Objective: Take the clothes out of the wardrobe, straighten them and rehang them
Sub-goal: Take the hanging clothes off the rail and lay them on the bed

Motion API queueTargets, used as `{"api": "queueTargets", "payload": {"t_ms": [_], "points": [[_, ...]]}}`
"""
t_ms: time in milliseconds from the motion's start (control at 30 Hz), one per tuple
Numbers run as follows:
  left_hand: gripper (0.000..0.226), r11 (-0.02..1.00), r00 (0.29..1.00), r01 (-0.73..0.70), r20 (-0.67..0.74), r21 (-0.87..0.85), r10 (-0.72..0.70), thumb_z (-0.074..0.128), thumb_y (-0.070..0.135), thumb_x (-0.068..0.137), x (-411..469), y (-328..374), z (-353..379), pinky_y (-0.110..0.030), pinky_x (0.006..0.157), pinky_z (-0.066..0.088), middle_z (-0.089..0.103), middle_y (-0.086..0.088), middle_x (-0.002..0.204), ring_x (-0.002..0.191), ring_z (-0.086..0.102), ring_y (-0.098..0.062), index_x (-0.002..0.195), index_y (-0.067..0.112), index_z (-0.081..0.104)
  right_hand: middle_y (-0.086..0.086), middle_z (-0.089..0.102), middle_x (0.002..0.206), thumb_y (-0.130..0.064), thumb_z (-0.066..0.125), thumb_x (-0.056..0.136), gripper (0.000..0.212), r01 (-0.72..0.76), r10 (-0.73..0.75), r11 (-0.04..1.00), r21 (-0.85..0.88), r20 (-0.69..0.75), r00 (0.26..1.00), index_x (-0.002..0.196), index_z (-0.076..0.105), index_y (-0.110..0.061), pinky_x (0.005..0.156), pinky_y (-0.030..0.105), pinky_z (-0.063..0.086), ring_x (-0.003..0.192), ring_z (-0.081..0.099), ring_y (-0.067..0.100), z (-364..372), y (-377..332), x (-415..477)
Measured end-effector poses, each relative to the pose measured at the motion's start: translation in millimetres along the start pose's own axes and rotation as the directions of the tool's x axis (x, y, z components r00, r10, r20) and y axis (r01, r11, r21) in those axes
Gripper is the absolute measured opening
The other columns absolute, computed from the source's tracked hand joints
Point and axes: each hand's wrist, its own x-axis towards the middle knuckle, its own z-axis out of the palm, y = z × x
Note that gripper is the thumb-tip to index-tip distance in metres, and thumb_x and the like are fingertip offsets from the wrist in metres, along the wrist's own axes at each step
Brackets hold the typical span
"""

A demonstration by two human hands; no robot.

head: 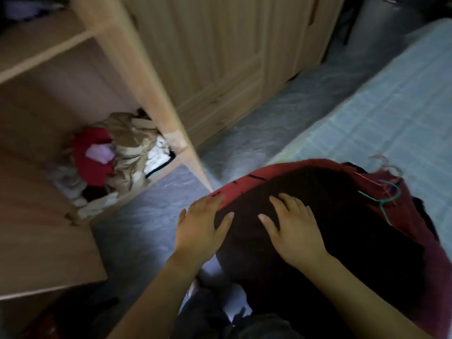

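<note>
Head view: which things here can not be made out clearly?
In the head view:
- dark garment: too dim to tell its kind.
- hangers: tangled, blurred; number unclear.
- clothes pile in the wardrobe: blurred; single pieces unclear.
- upper shelf things: blurred, cut by the top edge.

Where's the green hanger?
In the head view, the green hanger lies on the right, atop the pile of red and dark clothes by the bed, just beyond the right hand.

One left hand, one right hand, one wardrobe, one bed, two clothes heaps, several hangers.
</note>
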Motion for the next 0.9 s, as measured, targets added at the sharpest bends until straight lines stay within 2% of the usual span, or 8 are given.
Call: {"api": "queueTargets", "payload": {"t_ms": [167, 300, 400, 600, 700, 800, 900], "points": [[0.069, 0.989, 0.974, 0.138, -0.175, -0.045, -0.144, 0.020, 0.068, 0.082, -2, -116, -65, -0.046, 0.102, 0.039, 0.051, 0.005, 0.136, 0.126, 0.047, -0.020, 0.136, 0.033, 0.045, 0.016, 0.061, 0.115, -0.049, 0.037, 0.086, 0.054, 0.288, -0.285, 0.957, 0.028, -0.063, 0.956, 0.114, 0.060, -0.009, 0.085, 0.049, 0.050, 0.102, 0.059, 0.037, 25, -133, 63], [0.060, 0.983, 0.919, 0.180, -0.350, -0.041, -0.183, 0.032, 0.061, 0.086, 6, -213, -141, -0.045, 0.095, 0.045, 0.059, -0.003, 0.125, 0.114, 0.054, -0.027, 0.129, 0.025, 0.054, 0.016, 0.062, 0.114, -0.048, 0.038, 0.087, 0.055, 0.485, -0.474, 0.874, 0.035, -0.163, 0.866, 0.113, 0.062, -0.006, 0.080, 0.042, 0.051, 0.097, 0.062, 0.036, 34, -264, 110], [0.064, 0.978, 0.867, 0.210, -0.462, -0.007, -0.189, 0.029, 0.060, 0.082, 14, -273, -207, -0.045, 0.091, 0.044, 0.062, -0.006, 0.119, 0.108, 0.057, -0.032, 0.125, 0.022, 0.058, 0.014, 0.061, 0.115, -0.047, 0.039, 0.088, 0.053, 0.599, -0.574, 0.799, 0.052, -0.230, 0.785, 0.113, 0.061, -0.007, 0.081, 0.038, 0.050, 0.099, 0.061, 0.033, 25, -354, 147], [0.065, 0.978, 0.775, 0.194, -0.623, 0.077, -0.105, 0.027, 0.062, 0.082, 62, -350, -337, -0.044, 0.092, 0.044, 0.059, -0.006, 0.124, 0.112, 0.055, -0.031, 0.129, 0.025, 0.054, 0.017, 0.060, 0.118, -0.048, 0.037, 0.089, 0.058, 0.704, -0.650, 0.709, -0.043, -0.428, 0.628, 0.118, 0.059, -0.002, 0.086, 0.038, 0.048, 0.106, 0.057, 0.035, -28, -489, 231], [0.068, 0.983, 0.728, 0.161, -0.683, 0.083, -0.062, 0.026, 0.063, 0.081, 100, -375, -397, -0.044, 0.092, 0.043, 0.057, -0.007, 0.126, 0.114, 0.053, -0.032, 0.131, 0.025, 0.051, 0.016, 0.055, 0.126, -0.050, 0.034, 0.090, 0.061, 0.728, -0.661, 0.680, -0.084, -0.500, 0.560, 0.124, 0.055, -0.004, 0.091, 0.040, 0.045, 0.114, 0.053, 0.033, -66, -539, 276], [0.068, 0.989, 0.662, 0.105, -0.749, 0.102, 0.007, 0.025, 0.064, 0.082, 145, -393, -456, -0.045, 0.091, 0.045, 0.057, -0.006, 0.126, 0.114, 0.053, -0.030, 0.132, 0.024, 0.050, 0.015, 0.054, 0.126, -0.050, 0.036, 0.090, 0.059, 0.754, -0.654, 0.646, -0.123, -0.598, 0.463, 0.123, 0.055, -0.005, 0.087, 0.040, 0.048, 0.111, 0.055, 0.033, -113, -583, 329], [0.062, 0.994, 0.614, 0.060, -0.788, 0.091, 0.035, 0.030, 0.061, 0.084, 194, -405, -516, -0.043, 0.089, 0.047, 0.057, -0.007, 0.124, 0.113, 0.053, -0.030, 0.128, 0.024, 0.053, 0.014, 0.051, 0.127, -0.050, 0.039, 0.091, 0.057, 0.760, -0.659, 0.621, -0.191, -0.653, 0.375, 0.126, 0.053, -0.007, 0.093, 0.038, 0.043, 0.114, 0.051, 0.033, -167, -625, 382]]}}
